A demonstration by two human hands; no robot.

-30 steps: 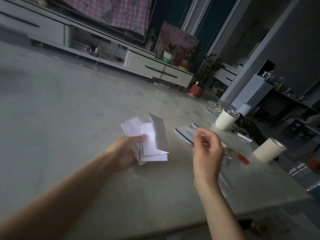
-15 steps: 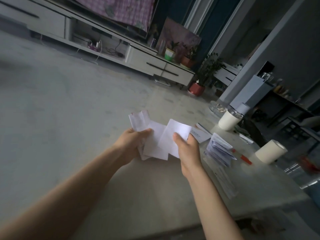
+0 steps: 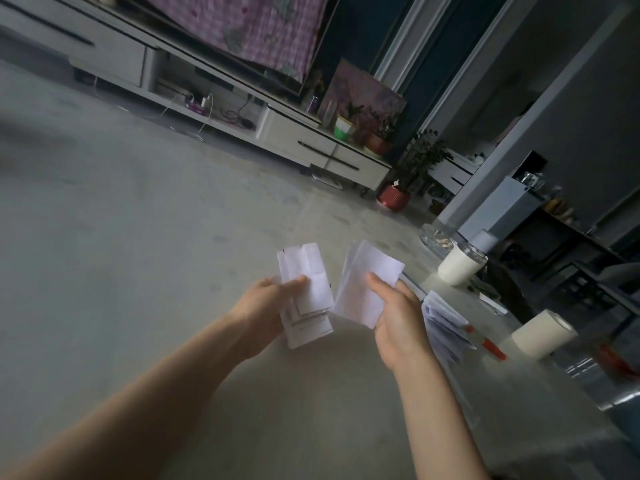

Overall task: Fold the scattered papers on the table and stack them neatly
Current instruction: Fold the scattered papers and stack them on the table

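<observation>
White paper fills both hands above the table [image 3: 173, 237]. The left hand [image 3: 266, 303] grips the folded stack [image 3: 308, 306], thumb across its face. The right hand [image 3: 398, 313] pinches one folded sheet [image 3: 363, 282]. Half a second ago that sheet overlapped the stack; now it sits just beside it, probably being squared before it joins. More papers [image 3: 443, 323] lie loose at the right.

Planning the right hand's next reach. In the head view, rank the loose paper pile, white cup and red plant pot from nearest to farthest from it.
1. Loose paper pile, just right of the right hand.
2. White cup, farther back and right.
3. Red plant pot, far back.
</observation>
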